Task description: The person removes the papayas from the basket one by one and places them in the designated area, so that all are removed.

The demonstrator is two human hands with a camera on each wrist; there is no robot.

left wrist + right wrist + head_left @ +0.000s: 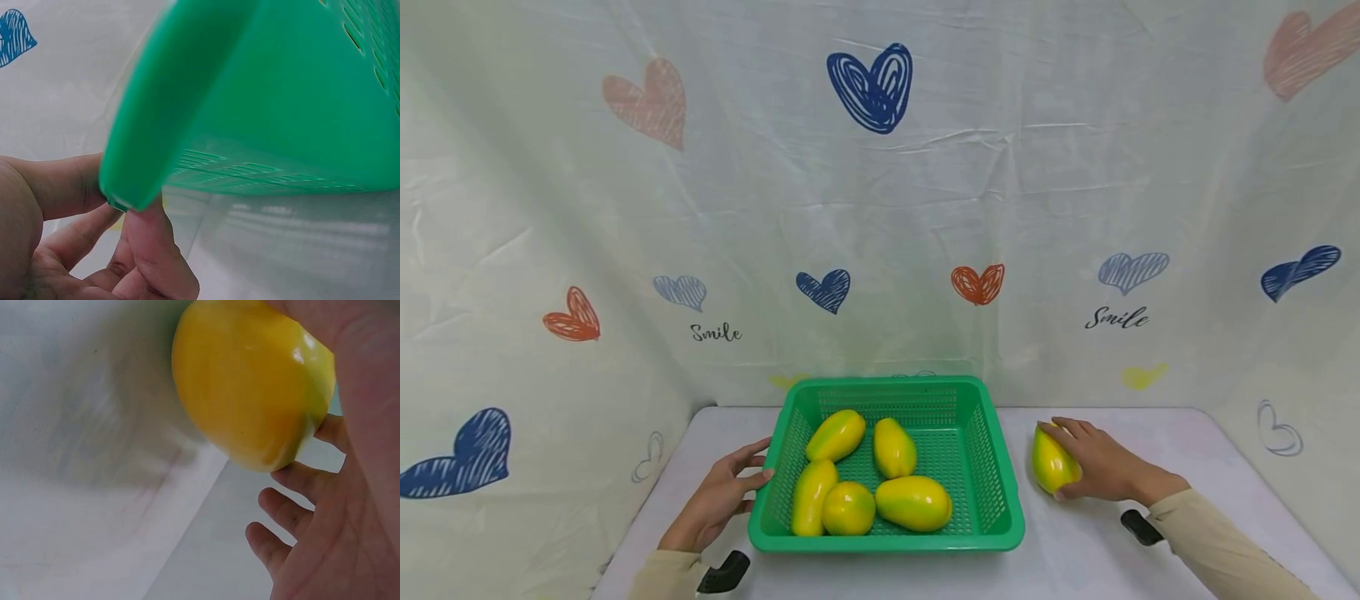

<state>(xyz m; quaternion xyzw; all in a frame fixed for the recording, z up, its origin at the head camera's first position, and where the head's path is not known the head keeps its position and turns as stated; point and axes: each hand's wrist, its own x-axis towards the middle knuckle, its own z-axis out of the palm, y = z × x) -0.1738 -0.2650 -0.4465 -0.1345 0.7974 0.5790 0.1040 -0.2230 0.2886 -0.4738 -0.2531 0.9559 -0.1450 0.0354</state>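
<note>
A green plastic basket (pixel 1000 542) with perforated sides sits at the middle of the table. Inside it lie several glossy yellow-green mangoes (pixel 913 503), one of them seen end-on as a round shape. My left hand (pixel 713 498) pinches the basket's left rim; in the left wrist view its fingers (pixel 156 250) meet the rim from beside and below. To the right of the basket, my right hand (pixel 1101 467) grips another mango (pixel 1049 460) from above. The right wrist view shows this mango (pixel 250 381) between the thumb and the first fingers, with the other fingertips (pixel 259 534) off it.
A white table (pixel 1000 579) carries the basket and the loose mango. Behind and at both sides hangs a pale curtain (pixel 910 217) printed with hearts and the word Smile. The basket's back edge stands close to the curtain.
</note>
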